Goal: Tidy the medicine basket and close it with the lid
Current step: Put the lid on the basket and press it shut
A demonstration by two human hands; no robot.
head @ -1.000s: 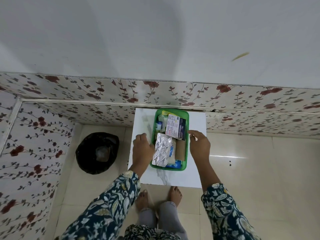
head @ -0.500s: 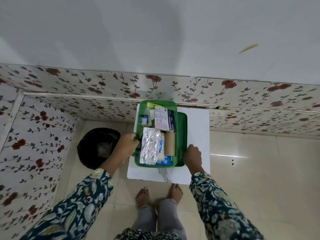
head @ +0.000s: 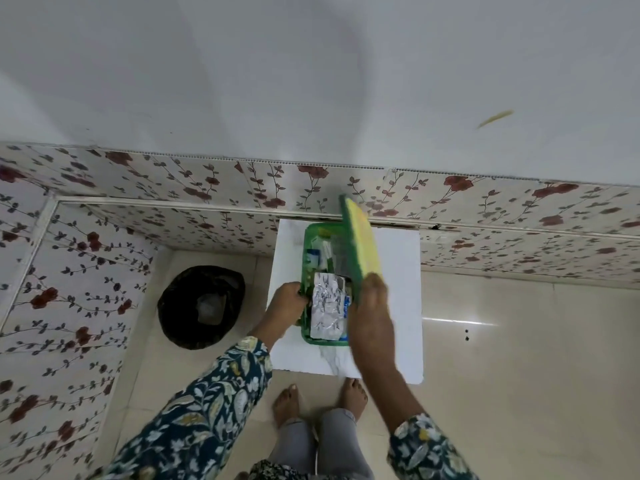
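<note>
Right hand [head: 372,299] grips the green-and-yellow lid [head: 362,237] by its near end, tilted up on edge over the basket's three o'clock side. Left hand [head: 289,299] clamps the basket's nine o'clock rim; the green medicine basket [head: 306,268] sits mid-desk [head: 398,306], foil strips [head: 327,306] showing inside.

basket [head: 306,268]: green plastic, looked smooth
lid [head: 360,237]: plastic, green rim, yellow face; blurred
foil strip [head: 327,308]: crinkled silver foil, shiny
worktop [head: 394,289]: white, smooth, matt, with faint grey veining
floor [head: 519,375]: cream tiles, glossy, caught a light streak
bin bag [head: 180,306]: black plastic film, creased
sleeves [head: 207,403]: printed cloth, matt
</note>
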